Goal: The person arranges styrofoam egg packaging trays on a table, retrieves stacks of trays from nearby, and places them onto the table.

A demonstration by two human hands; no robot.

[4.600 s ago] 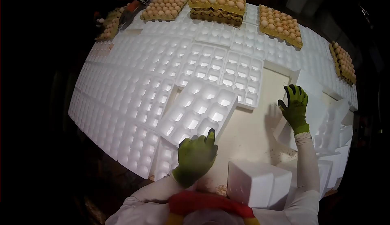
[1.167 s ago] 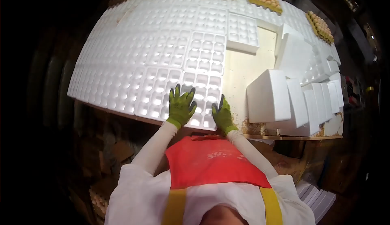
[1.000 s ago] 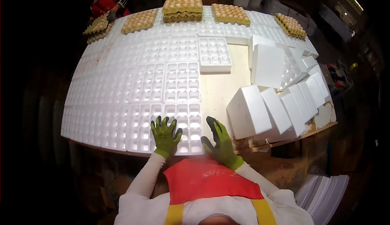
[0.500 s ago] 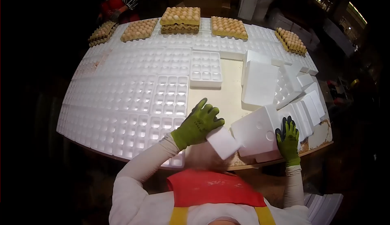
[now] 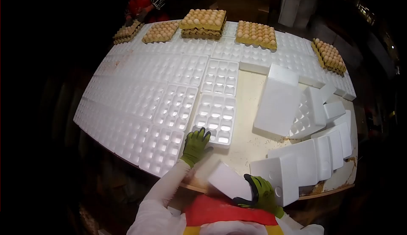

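My left hand [image 5: 196,147], in a green glove, rests with spread fingers on the near end of a white foam tray [image 5: 215,115], whose square hollows face up. This tray lies just below another foam tray [image 5: 220,77]. At the table's front edge, my right hand [image 5: 258,191] is closed around the right end of a white foam block [image 5: 229,180], its thumb and fingers on either side. The block is tilted, and its underside is hidden. Beside my right hand stands another foam piece [image 5: 277,177], on its side.
Rows of foam trays [image 5: 123,95] cover the table's left part. Tilted foam trays [image 5: 277,101] lie at the right. Egg cartons [image 5: 203,19] stand along the far edge, with another [image 5: 328,56] at far right. A co-worker [image 5: 146,0] is at the back left.
A foam tray now lies below the single one, under my left hand, which has moved off the pile side. My right hand has come nearer my body and taken hold of a block.
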